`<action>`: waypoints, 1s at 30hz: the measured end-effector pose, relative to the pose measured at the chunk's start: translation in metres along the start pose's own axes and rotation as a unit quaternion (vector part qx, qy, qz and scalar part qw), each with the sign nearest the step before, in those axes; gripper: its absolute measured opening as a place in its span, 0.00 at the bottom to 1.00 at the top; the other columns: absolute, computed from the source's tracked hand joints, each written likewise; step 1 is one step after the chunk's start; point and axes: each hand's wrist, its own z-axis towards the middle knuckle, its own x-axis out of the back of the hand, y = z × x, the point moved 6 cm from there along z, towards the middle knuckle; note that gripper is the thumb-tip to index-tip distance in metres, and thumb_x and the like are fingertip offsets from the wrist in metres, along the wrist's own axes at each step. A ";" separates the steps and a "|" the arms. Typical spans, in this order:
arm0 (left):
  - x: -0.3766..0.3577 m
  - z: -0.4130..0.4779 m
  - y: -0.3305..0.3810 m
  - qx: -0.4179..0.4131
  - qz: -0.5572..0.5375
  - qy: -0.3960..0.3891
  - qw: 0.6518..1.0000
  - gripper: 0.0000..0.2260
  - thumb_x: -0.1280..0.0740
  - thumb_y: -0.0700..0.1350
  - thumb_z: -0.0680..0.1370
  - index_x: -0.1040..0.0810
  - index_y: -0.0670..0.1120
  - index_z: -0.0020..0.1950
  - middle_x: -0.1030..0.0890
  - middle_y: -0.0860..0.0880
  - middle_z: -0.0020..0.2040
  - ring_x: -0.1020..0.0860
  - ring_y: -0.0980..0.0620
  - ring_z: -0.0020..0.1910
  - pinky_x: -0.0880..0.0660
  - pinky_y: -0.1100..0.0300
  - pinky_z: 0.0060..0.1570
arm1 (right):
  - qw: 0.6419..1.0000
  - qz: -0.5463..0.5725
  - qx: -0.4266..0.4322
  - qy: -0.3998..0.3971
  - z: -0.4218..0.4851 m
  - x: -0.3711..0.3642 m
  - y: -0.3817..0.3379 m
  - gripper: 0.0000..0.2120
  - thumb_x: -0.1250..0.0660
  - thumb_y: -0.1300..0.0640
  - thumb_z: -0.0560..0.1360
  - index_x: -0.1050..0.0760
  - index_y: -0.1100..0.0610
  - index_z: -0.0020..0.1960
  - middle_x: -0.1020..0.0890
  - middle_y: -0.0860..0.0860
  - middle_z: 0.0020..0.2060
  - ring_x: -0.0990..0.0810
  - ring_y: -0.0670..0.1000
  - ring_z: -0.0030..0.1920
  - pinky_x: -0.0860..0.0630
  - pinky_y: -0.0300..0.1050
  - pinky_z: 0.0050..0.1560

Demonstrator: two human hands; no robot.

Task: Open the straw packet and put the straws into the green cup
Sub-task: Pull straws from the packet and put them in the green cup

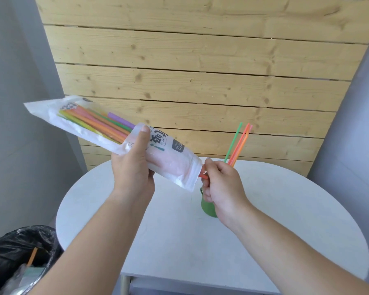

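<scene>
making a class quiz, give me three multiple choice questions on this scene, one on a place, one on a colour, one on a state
1. Where is the cup? A in the bin B on the table C on the floor
2. What colour is the straw at the mouth of the packet? A blue B purple C orange-red
3. What is the left hand doing? A gripping the packet B lying flat on the table C holding the cup

1 B: it stands on the table behind the right hand.
2 C: the right hand pinches that orange-red end.
3 A: it wraps round the packet.
</scene>
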 end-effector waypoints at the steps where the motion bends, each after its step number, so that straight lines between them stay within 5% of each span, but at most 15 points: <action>1: 0.003 0.000 -0.001 0.012 -0.005 0.011 1.000 0.13 0.26 0.44 0.81 0.18 0.43 0.64 0.12 0.47 0.49 0.12 0.47 0.51 0.16 0.47 0.60 | 1.000 0.008 0.000 0.003 0.001 0.002 -0.001 0.14 0.40 0.52 0.83 0.29 0.58 0.41 0.30 0.49 0.25 0.38 0.48 0.22 0.41 0.39 0.24; 6: 0.010 0.003 -0.009 0.045 -0.027 0.038 0.998 0.12 0.26 0.46 0.81 0.18 0.42 0.61 0.12 0.43 0.59 0.12 0.45 0.56 0.16 0.47 0.59 | 0.999 -0.022 0.012 -0.030 -0.001 0.000 -0.009 0.17 0.37 0.44 0.80 0.26 0.58 0.43 0.26 0.51 0.26 0.33 0.51 0.23 0.37 0.40 0.23; 13: 0.016 0.006 -0.010 0.053 -0.033 0.035 0.997 0.12 0.26 0.48 0.81 0.19 0.44 0.62 0.12 0.43 0.58 0.12 0.47 0.52 0.17 0.46 0.61 | 0.998 -0.006 0.050 -0.022 -0.001 0.006 -0.014 0.09 0.34 0.57 0.80 0.24 0.59 0.43 0.27 0.51 0.27 0.34 0.49 0.23 0.37 0.41 0.23; 20: 0.018 0.008 -0.017 0.069 -0.053 0.042 0.995 0.20 0.26 0.49 0.81 0.22 0.43 0.70 0.15 0.42 0.65 0.13 0.45 0.59 0.16 0.47 0.60 | 0.998 -0.005 0.050 -0.041 0.001 0.003 -0.012 0.09 0.30 0.53 0.78 0.21 0.59 0.47 0.25 0.51 0.27 0.33 0.49 0.23 0.36 0.41 0.24; 24: 0.022 0.014 -0.019 0.067 -0.064 0.042 0.995 0.15 0.26 0.48 0.81 0.21 0.45 0.66 0.14 0.42 0.64 0.13 0.44 0.60 0.17 0.42 0.61 | 0.998 0.010 0.051 -0.033 0.004 0.010 -0.017 0.06 0.31 0.60 0.78 0.23 0.60 0.43 0.25 0.51 0.28 0.32 0.49 0.24 0.34 0.41 0.24; 30: 0.024 0.017 -0.024 0.080 -0.086 0.045 0.992 0.09 0.27 0.47 0.81 0.21 0.48 0.59 0.13 0.44 0.60 0.14 0.44 0.61 0.19 0.39 0.63 | 0.998 -0.013 0.060 -0.035 0.007 0.014 -0.023 0.09 0.29 0.51 0.77 0.22 0.57 0.49 0.20 0.52 0.30 0.28 0.50 0.25 0.31 0.43 0.26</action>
